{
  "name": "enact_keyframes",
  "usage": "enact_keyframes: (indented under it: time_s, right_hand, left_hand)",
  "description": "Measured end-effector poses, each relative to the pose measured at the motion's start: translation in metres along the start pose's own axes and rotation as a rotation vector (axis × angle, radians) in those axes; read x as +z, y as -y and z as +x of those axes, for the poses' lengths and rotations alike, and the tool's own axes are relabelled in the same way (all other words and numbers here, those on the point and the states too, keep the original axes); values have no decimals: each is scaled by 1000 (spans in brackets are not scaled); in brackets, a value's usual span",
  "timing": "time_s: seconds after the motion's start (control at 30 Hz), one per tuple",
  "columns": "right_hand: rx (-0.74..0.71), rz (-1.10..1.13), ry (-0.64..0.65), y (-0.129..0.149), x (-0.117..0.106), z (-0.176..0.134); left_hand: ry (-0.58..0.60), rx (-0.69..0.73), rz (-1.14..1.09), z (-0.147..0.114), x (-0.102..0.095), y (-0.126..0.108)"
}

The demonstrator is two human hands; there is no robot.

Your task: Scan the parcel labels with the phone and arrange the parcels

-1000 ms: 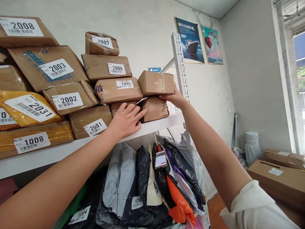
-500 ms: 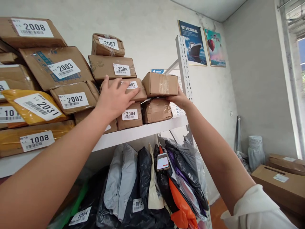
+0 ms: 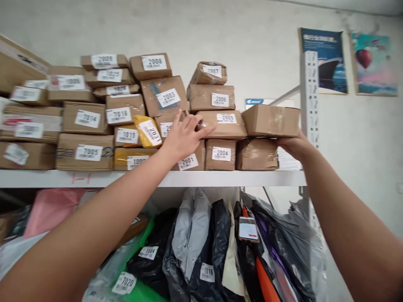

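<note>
My right hand (image 3: 294,144) grips the right end of a plain cardboard box (image 3: 273,121), with the fingers reaching underneath and the thumb side hidden. That box sits on a taped, wrinkled brown parcel (image 3: 258,154). My left hand (image 3: 185,134) has its fingers spread at the left end of the box labelled 2005 (image 3: 231,126), and nothing shows as held in it. Box 2006 (image 3: 204,98) and the small box 2007 (image 3: 201,74) are stacked above that one. Below it stands box 2004 (image 3: 228,144); box 2001 (image 3: 198,156) is partly behind my left wrist.
A white shelf (image 3: 220,178) carries more labelled boxes at the left, among them 2003 (image 3: 178,84) and a yellow bag parcel (image 3: 146,134). A perforated post (image 3: 310,113) rises at the right. Underneath hang plastic mailer bags (image 3: 201,239) and a phone (image 3: 248,228).
The view has swung left and drawn back, showing more boxes. My left hand has shifted left along box 2005, off its label. My right hand still holds the plain box's right end.
</note>
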State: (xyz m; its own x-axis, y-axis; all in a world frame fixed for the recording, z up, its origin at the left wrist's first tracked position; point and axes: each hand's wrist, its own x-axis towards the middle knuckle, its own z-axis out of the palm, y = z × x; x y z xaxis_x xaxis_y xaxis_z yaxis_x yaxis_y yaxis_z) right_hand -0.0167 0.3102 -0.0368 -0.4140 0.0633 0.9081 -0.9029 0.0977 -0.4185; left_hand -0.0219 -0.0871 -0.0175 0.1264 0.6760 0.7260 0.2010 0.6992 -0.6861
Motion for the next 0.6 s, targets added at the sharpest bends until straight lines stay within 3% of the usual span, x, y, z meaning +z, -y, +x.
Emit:
enact_keyframes:
  time_s: [0.4,0.6]
  right_hand:
    - [-68,-165,17,-1,7,-4]
    - [-43,-351,-153,-15,5,0]
  left_hand:
    - [14,81,111,-10,-9,15]
    - [26,55,11,-18,-9,11]
